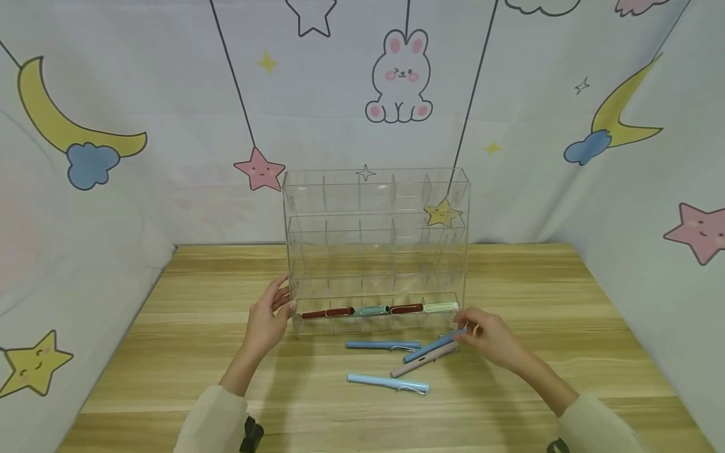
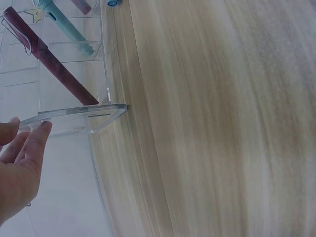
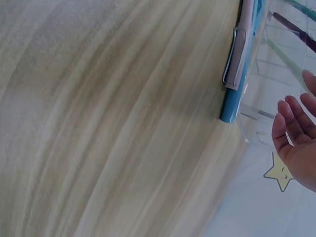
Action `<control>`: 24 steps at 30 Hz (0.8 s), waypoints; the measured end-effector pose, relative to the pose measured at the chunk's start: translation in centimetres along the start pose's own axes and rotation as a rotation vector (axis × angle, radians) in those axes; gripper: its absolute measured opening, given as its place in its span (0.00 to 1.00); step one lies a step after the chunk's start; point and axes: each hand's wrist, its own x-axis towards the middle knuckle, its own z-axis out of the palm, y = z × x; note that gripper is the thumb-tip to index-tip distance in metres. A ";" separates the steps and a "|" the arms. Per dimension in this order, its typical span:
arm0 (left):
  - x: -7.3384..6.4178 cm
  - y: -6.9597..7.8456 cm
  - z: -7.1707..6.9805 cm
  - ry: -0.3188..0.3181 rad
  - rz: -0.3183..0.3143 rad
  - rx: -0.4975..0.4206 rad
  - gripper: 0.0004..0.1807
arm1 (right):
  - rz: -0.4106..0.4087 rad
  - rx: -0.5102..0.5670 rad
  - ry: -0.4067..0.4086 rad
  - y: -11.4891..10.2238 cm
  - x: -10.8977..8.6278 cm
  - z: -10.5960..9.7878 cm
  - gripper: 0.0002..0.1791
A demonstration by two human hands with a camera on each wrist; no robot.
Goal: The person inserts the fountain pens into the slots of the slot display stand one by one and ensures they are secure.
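A clear acrylic rack [image 1: 376, 251] stands upright on the table, its tiers split by dividers. Along its bottom tier lie a dark red pen [image 1: 328, 313], a teal pen [image 1: 372, 310], another dark red pen [image 1: 406, 309] and a pale green pen [image 1: 440, 307]. My left hand [image 1: 268, 318] rests its fingertips against the rack's left side panel [image 2: 74, 112]. At the lower right corner, my right hand [image 1: 489, 336] has loosely bent fingers, thumb near the pale green pen's end, nothing between them. Just below it, a blue pen [image 3: 230, 106] and a pinkish-grey pen [image 3: 237, 59] lie crossed.
Another blue pen [image 1: 379, 345] lies before the rack, and a light blue pen [image 1: 385, 382] is nearer the front. Behind the wood-grain table [image 1: 170, 352] hangs a white cloth [image 1: 340, 75] printed with stars, moons and a rabbit; it also runs along both sides.
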 end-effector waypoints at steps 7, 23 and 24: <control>0.0 0.0 0.0 -0.001 0.005 0.003 0.30 | -0.093 0.011 -0.091 -0.2 -0.6 2.1 0.13; 0.0 0.0 0.0 0.000 -0.002 -0.005 0.30 | -0.326 0.056 -0.223 -0.9 -1.7 6.6 0.16; 0.0 0.0 0.0 -0.001 -0.007 -0.007 0.30 | -0.326 0.051 -0.222 -0.9 -1.8 6.8 0.16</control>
